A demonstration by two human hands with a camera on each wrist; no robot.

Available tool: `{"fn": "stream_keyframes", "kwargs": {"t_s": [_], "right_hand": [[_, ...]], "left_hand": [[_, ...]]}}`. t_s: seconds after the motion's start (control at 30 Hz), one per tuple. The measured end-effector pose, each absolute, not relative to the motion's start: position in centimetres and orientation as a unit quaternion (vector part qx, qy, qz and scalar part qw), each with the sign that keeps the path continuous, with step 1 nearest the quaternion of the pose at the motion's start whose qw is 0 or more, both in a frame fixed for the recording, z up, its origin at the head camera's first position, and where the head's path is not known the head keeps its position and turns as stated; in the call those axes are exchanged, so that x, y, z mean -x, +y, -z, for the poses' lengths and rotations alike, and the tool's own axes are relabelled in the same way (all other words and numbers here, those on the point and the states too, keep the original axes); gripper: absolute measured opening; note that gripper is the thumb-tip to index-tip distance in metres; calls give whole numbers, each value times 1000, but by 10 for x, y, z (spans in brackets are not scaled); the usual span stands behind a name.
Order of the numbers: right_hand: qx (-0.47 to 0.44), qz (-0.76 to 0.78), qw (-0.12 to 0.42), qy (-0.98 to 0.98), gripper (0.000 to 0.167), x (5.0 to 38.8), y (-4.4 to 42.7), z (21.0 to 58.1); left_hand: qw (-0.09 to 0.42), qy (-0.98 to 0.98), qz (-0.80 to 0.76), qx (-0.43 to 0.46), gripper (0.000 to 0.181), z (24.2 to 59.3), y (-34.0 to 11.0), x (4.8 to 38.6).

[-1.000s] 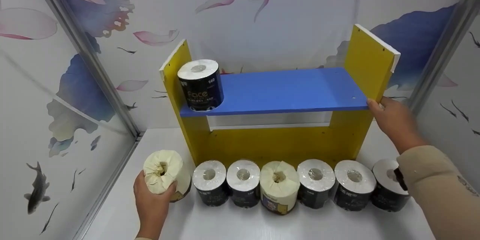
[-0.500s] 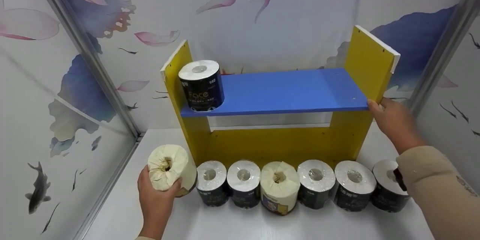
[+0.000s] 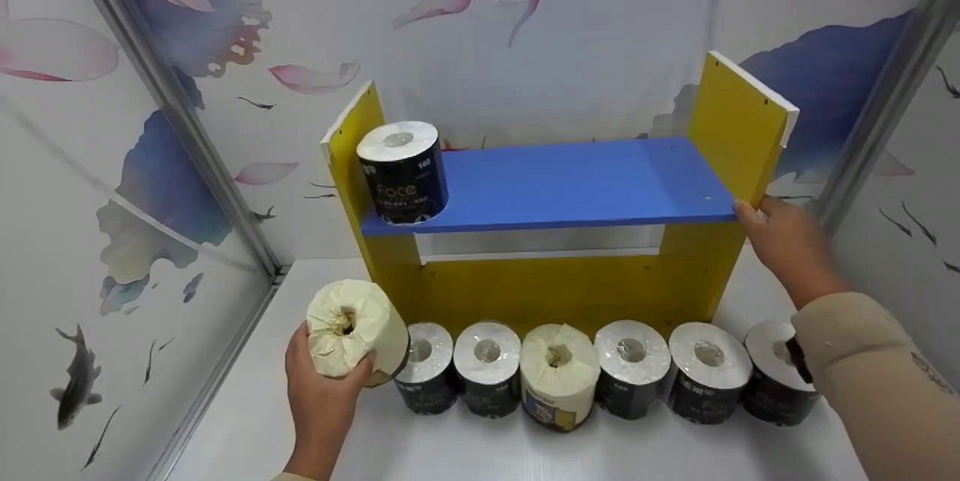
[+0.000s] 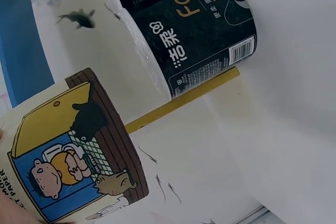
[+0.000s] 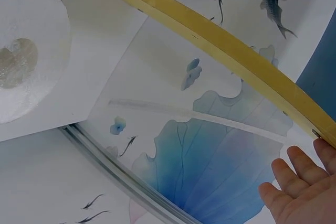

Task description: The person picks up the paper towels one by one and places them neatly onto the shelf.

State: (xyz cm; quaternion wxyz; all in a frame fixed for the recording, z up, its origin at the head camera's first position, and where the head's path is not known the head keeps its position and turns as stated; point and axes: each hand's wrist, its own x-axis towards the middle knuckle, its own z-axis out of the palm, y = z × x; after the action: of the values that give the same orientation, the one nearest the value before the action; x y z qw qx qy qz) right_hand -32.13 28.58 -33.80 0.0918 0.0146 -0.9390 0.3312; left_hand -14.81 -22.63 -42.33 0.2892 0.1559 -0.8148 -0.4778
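Note:
A cream-wrapped paper roll (image 3: 364, 327) is gripped by the left hand (image 3: 322, 391), tilted, beside the leftmost dark roll of the front row. Its printed cartoon side (image 4: 68, 156) fills the lower left of the left wrist view, with part of the hand (image 4: 13, 213) at the corner. The right hand (image 3: 795, 245) holds the right side panel (image 3: 739, 128) of the yellow and blue shelf at the end of the blue board (image 3: 570, 181), thumb on the front. In the right wrist view its fingers (image 5: 302, 174) lie along the yellow panel edge (image 5: 231, 51).
One dark roll (image 3: 405, 173) stands at the left end of the blue board. Several dark rolls and one cream roll (image 3: 559, 383) stand in a row on the white table (image 3: 247, 398) before the shelf. Patterned wall panels (image 3: 555, 38) enclose the back and both sides.
The left hand has moved up and to the right with the cream roll, which is now tilted more and overlaps the leftmost front roll in view. The right hand has stayed on the shelf.

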Motion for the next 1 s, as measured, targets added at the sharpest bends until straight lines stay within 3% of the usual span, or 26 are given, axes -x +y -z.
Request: {"fn": "stream_keyframes", "kwargs": {"t_s": [0.5, 0.77, 1.0], "right_hand": [[-11, -331, 81, -940, 76, 322, 286, 337], [-13, -321, 102, -941, 72, 320, 286, 339], [-9, -328, 80, -941, 78, 320, 287, 338]], "left_hand": [[291, -817, 482, -124, 94, 407, -214, 148], [297, -806, 504, -89, 95, 396, -204, 147], [298, -802, 511, -84, 95, 387, -195, 146]]}}
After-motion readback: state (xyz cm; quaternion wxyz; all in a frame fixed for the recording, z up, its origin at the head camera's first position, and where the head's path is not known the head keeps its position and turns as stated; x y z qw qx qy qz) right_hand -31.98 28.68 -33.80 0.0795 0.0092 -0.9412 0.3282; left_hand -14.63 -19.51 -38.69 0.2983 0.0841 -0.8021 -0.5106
